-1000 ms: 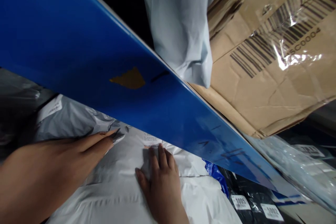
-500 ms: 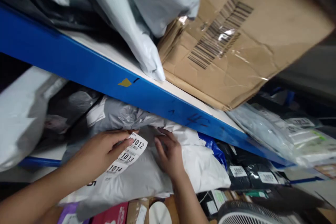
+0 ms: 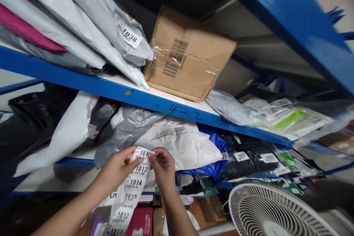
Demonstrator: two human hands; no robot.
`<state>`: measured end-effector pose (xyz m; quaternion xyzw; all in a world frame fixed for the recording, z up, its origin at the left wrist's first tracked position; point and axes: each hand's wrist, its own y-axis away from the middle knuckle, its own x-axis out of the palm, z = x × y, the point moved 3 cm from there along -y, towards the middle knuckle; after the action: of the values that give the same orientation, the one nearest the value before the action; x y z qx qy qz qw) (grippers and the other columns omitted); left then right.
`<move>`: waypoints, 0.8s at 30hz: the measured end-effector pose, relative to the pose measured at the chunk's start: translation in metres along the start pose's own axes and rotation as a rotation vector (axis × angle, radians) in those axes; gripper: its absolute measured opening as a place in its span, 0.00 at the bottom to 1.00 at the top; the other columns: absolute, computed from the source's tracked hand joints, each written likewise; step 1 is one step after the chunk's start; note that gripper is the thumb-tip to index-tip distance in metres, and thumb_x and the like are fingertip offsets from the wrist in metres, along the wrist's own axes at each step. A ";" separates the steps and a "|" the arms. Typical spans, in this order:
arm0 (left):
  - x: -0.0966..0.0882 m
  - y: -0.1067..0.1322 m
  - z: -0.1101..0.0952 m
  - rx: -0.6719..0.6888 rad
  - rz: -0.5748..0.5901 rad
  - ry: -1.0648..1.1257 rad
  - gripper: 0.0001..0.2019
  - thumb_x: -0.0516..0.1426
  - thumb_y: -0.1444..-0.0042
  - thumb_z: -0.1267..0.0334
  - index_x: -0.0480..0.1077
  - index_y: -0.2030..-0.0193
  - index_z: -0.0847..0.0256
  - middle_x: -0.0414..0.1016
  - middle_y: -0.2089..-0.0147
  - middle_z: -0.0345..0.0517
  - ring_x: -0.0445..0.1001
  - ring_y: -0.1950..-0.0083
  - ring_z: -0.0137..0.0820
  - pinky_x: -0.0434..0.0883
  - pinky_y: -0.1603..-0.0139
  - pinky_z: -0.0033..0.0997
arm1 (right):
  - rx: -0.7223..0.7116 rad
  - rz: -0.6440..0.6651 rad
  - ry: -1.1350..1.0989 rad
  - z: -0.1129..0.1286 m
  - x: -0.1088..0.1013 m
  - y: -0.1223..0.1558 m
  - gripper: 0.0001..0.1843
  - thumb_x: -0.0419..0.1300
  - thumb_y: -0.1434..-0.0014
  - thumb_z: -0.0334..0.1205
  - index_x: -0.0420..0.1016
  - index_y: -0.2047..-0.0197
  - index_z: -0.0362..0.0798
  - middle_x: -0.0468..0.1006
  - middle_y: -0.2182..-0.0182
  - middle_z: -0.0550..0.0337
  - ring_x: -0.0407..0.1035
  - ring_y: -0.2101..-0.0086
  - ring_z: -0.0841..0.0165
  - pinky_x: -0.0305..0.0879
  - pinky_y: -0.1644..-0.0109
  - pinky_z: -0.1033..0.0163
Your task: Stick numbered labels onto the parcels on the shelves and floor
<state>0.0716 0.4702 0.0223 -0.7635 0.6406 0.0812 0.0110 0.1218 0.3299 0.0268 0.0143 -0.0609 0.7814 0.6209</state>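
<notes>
A long white strip of numbered barcode stickers (image 3: 133,188) hangs from my hands, showing numbers such as 1013, 1014 and 1015. My left hand (image 3: 119,166) pinches its left edge near the top, thumb over the front. At the upper right corner of the strip, my right hand (image 3: 163,167) has thumb and fingers closed on the top sticker, partly covering its number. Whether that sticker is peeled from its backing I cannot tell. Just behind the hands lie a white plastic mailer bag (image 3: 185,142) and a grey mailer bag (image 3: 134,123) on the lower shelf.
A blue shelf beam (image 3: 116,94) crosses above my hands. On that shelf stand a cardboard box (image 3: 199,66) and grey mailers, one labelled 1038 (image 3: 129,37). Black labelled parcels (image 3: 249,166) lie right on the lower shelf. A white fan (image 3: 273,206) stands lower right; a red box (image 3: 142,221) sits below.
The view has drawn back from the shelf. My right hand, formerly apart over the white mailer with fingers spread, now grips the top corner of the sticker strip. More of the strip shows.
</notes>
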 end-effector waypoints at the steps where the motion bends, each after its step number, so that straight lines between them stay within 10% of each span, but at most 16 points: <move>1: 0.006 0.006 0.004 -0.004 -0.024 0.014 0.19 0.58 0.53 0.44 0.71 0.72 0.60 0.69 0.79 0.37 0.67 0.75 0.31 0.63 0.74 0.24 | -0.056 -0.034 0.057 0.001 -0.002 0.008 0.15 0.66 0.54 0.49 0.70 0.74 0.46 0.69 0.78 0.65 0.62 0.77 0.75 0.58 0.75 0.70; 8: 0.066 0.024 0.008 -0.102 0.039 0.341 0.24 0.61 0.58 0.41 0.69 0.64 0.60 0.68 0.76 0.35 0.67 0.71 0.30 0.65 0.69 0.25 | -0.189 -0.123 0.319 0.020 -0.034 0.026 0.14 0.60 0.48 0.49 0.71 0.72 0.46 0.73 0.78 0.61 0.65 0.76 0.71 0.62 0.72 0.67; 14: 0.104 0.048 0.005 -0.169 0.339 0.264 0.29 0.58 0.63 0.33 0.58 0.82 0.60 0.50 0.82 0.33 0.51 0.76 0.25 0.50 0.75 0.26 | -0.228 -0.317 0.920 0.073 -0.123 -0.020 0.13 0.54 0.43 0.47 0.70 0.69 0.45 0.69 0.80 0.63 0.63 0.77 0.70 0.61 0.71 0.65; 19: 0.100 0.062 0.024 -0.154 0.303 0.281 0.29 0.53 0.57 0.32 0.58 0.78 0.59 0.53 0.78 0.34 0.53 0.73 0.27 0.52 0.72 0.27 | -0.173 -0.209 1.150 0.084 -0.149 -0.051 0.08 0.65 0.58 0.32 0.69 0.78 0.47 0.63 0.83 0.66 0.60 0.79 0.70 0.56 0.70 0.64; 24: 0.081 0.062 0.036 -0.163 0.168 0.265 0.28 0.52 0.55 0.32 0.59 0.77 0.59 0.53 0.79 0.34 0.53 0.73 0.27 0.52 0.71 0.27 | -0.216 -0.289 1.538 0.084 -0.146 -0.042 0.17 0.65 0.50 0.42 0.72 0.57 0.45 0.72 0.63 0.47 0.70 0.69 0.60 0.59 0.70 0.61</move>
<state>0.0204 0.3841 -0.0190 -0.7094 0.6895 0.0320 -0.1425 0.1917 0.1880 0.0995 -0.5824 0.3126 0.4733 0.5823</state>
